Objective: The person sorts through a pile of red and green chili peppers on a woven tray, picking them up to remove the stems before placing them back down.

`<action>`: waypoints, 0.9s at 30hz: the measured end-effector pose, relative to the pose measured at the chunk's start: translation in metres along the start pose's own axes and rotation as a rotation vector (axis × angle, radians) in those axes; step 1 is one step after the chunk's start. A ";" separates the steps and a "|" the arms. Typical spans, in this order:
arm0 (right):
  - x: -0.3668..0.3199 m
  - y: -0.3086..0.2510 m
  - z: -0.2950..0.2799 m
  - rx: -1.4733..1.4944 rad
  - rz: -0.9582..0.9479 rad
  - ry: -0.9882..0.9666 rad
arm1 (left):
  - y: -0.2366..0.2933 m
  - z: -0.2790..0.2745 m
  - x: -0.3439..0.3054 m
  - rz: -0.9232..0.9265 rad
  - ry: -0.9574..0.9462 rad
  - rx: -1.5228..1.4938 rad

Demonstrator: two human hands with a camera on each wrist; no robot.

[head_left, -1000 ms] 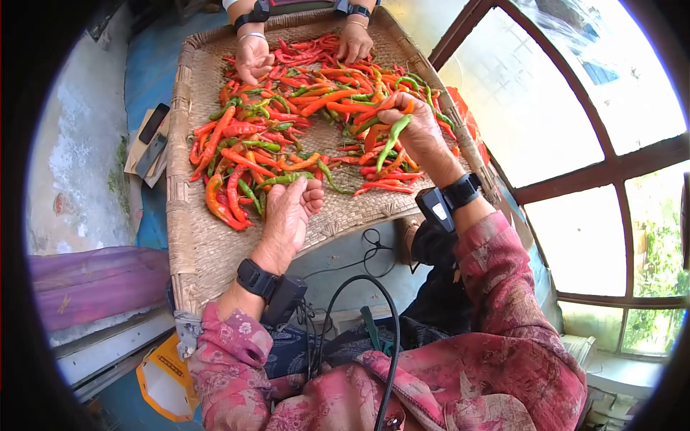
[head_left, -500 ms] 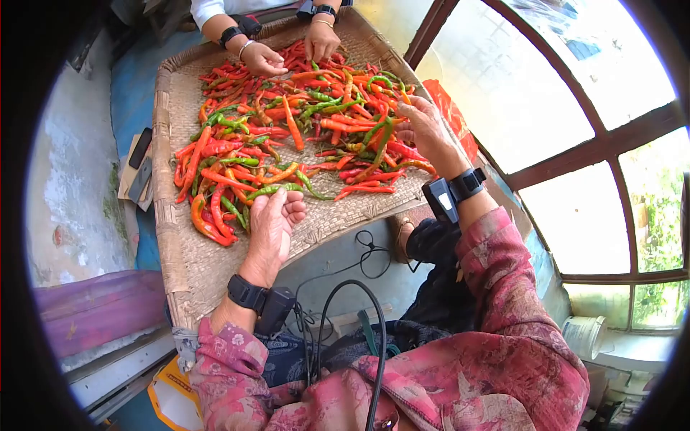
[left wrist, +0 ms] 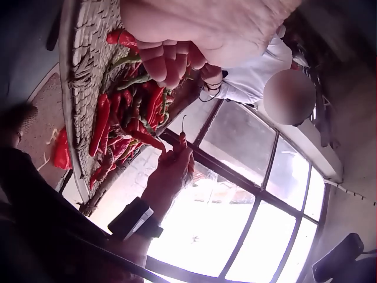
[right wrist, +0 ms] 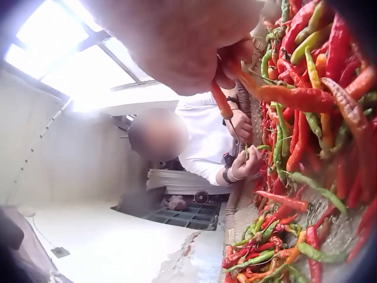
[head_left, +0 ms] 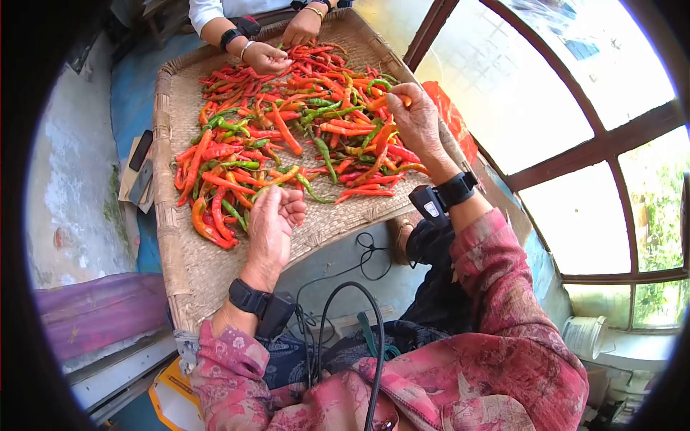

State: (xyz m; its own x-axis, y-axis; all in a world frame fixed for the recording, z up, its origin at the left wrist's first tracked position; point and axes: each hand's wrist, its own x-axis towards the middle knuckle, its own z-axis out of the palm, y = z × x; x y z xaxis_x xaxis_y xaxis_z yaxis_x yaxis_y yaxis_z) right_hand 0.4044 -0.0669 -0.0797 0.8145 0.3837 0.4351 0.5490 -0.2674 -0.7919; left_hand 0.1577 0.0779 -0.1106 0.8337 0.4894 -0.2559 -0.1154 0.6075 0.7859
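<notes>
Red, orange and green peppers [head_left: 215, 151] lie heaped on a woven tray [head_left: 183, 248]. At the heap's right side, my right hand [head_left: 418, 129] pinches an orange pepper [head_left: 407, 101]; in the right wrist view an orange-red pepper [right wrist: 221, 101] with a thin stem hangs from its fingers. My left hand [head_left: 272, 230] lies at the heap's near edge, palm up with loosely curled fingers, its thumb beside a green pepper [head_left: 260, 192]. The left wrist view shows its curled fingers [left wrist: 171, 62] with nothing visible in them.
Across the tray, another person's hands [head_left: 266, 59] [head_left: 302, 27] are over the far peppers. A framed window [head_left: 568, 208] stands at the right, with a red bag [head_left: 451, 115] beside the tray. Phones [head_left: 141, 151] lie at the left. Black cables [head_left: 374, 309] hang before my lap.
The green pepper from my right hand now lies on the heap's middle. That hand has risen slightly leftward, still with an orange pepper. My left hand has barely moved over the tray.
</notes>
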 end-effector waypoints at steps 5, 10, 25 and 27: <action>-0.025 -0.042 0.019 0.056 -0.190 -0.280 | -0.004 0.009 -0.003 0.088 -0.073 0.242; -0.067 -0.073 0.036 0.040 -0.298 -0.604 | -0.003 0.014 -0.007 0.206 -0.122 0.599; -0.053 -0.034 0.066 -0.726 -0.164 -0.746 | 0.032 0.002 0.004 0.197 -0.034 -0.289; -0.057 -0.031 0.073 -0.747 -0.198 -0.745 | 0.027 -0.003 0.007 0.143 -0.040 -0.266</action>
State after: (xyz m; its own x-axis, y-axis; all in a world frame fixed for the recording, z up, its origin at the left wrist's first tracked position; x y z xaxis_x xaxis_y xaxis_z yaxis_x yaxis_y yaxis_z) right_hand 0.3273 -0.0155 -0.1112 0.5173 0.8547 -0.0439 0.8403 -0.5169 -0.1635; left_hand 0.1585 0.0992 -0.0927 0.8185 0.5604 -0.1266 -0.3667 0.6793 0.6357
